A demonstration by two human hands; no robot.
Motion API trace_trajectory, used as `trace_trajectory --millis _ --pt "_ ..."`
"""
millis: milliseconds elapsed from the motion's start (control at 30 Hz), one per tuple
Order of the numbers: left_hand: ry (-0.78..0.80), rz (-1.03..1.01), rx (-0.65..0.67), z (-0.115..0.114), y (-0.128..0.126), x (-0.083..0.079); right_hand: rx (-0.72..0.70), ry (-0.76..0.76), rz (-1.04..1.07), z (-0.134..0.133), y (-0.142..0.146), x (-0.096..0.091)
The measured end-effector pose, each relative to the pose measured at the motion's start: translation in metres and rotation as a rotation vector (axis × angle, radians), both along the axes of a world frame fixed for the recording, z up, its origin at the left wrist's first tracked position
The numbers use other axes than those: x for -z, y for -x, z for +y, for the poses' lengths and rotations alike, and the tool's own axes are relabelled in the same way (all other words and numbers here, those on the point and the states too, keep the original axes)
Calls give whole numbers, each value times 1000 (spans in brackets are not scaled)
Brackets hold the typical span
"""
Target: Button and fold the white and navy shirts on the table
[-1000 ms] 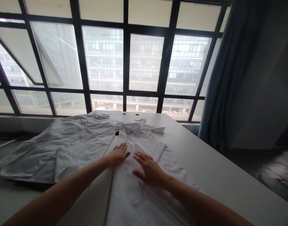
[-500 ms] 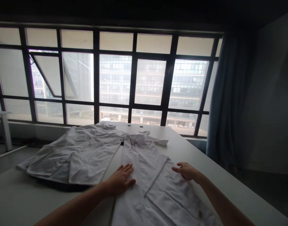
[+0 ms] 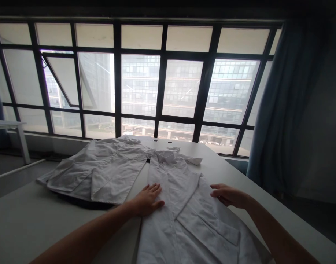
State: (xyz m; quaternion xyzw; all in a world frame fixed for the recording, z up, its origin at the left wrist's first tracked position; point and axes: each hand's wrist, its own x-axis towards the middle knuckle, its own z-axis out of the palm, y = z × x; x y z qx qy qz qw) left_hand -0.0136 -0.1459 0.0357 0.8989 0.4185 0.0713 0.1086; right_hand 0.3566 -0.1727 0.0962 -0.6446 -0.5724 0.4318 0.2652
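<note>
A white lab coat [image 3: 181, 220] lies lengthwise on the table, its collar at the far end and a sleeve folded down over the front. Flat on the coat's left edge rests my left hand [image 3: 148, 200], fingers stretched out and thumb apart. My right hand [image 3: 229, 195] is at the coat's right edge, with its fingers closed on the cloth; the fingertips are partly hidden. To the left, a second white garment [image 3: 110, 179] is spread out in wrinkles, with dark material showing under its near edge.
The white table [image 3: 277, 216] runs away from me towards a wall of framed windows [image 3: 140, 84], one pane tilted open. A blue curtain [image 3: 277, 121] hangs at the right. Another white table [image 3: 22, 141] stands at the far left.
My right hand has closed from a looser pose onto the coat's right edge, and the cloth there lies smoother. My left hand stays flat on the coat. The whole view has shifted slightly.
</note>
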Motion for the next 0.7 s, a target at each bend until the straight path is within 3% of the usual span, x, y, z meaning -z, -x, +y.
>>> trace_trajectory --millis 133,367,500,600,700 --pt "3 5 -11 0 -1 1 -43 -90 129 1 43 -1" --pt "-38 0 5 1 0 3 -173 -141 341 -8 122 24" --pt "-37 0 16 0 1 2 -246 -45 361 -16 129 27" --pt "-37 7 14 0 0 1 -388 29 316 -16 122 21" --pt "-44 11 5 1 0 3 -532 -72 134 -17 112 11"
